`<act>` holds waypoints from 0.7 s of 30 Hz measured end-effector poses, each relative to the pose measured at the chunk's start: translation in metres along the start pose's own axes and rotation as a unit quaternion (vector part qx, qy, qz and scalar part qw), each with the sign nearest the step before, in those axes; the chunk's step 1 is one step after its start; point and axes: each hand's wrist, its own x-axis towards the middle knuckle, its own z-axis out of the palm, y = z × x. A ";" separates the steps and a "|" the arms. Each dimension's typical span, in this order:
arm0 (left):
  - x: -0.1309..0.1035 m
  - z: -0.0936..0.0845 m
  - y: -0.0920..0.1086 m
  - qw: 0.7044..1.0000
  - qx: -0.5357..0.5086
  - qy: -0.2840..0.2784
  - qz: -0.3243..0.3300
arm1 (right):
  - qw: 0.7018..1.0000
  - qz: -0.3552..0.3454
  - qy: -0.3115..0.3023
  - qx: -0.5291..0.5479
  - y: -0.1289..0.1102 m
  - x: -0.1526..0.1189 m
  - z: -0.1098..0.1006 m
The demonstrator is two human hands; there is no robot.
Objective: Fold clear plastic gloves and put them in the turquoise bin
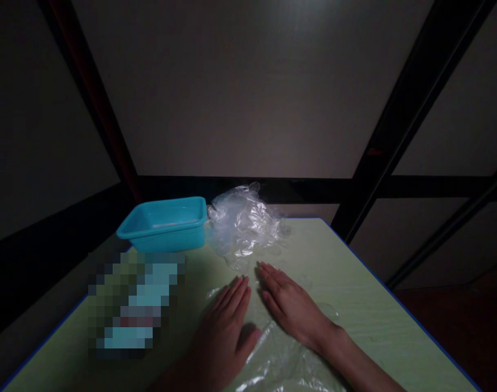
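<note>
A clear plastic bag [268, 359] lies spread on the table in front of me, its shiny creases showing between and below my hands. My left hand [226, 321] rests on its left part, palm down, fingers extended and thumb apart. Pressed flat on the right side of the same bag is my right hand [287, 302], fingers stretched forward. Neither hand grips anything. Just beyond my fingertips sits a crumpled heap of clear plastic bags [246, 220].
A turquoise plastic basin [166, 237] stands at the table's back left, touching or close to the heap. Nearer, a blurred-out, light-blue item [144, 307] lies on the left. The pale green table [354, 305] has a blue edge; a panelled wall [248, 109] rises behind.
</note>
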 end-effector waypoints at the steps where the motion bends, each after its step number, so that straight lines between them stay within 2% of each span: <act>1: 0.000 0.000 0.001 1.000 -0.010 -0.004 0.006 | 1.000 -0.002 -0.010 -0.003 -0.001 0.000 0.002; 4: 0.000 -0.001 0.004 0.999 -0.020 -0.036 0.021 | 0.999 0.008 -0.031 -0.019 0.004 -0.001 0.007; 9: -0.002 -0.003 0.000 0.997 -0.013 -0.077 0.024 | 0.998 0.039 -0.018 -0.038 0.023 -0.001 0.007; 16: -0.005 -0.001 -0.005 0.998 -0.006 -0.054 0.030 | 0.997 0.058 -0.017 -0.047 0.041 0.000 0.003; 21: -0.009 0.000 -0.017 0.999 -0.028 -0.016 -0.019 | 0.998 0.064 -0.006 -0.022 0.051 -0.003 0.003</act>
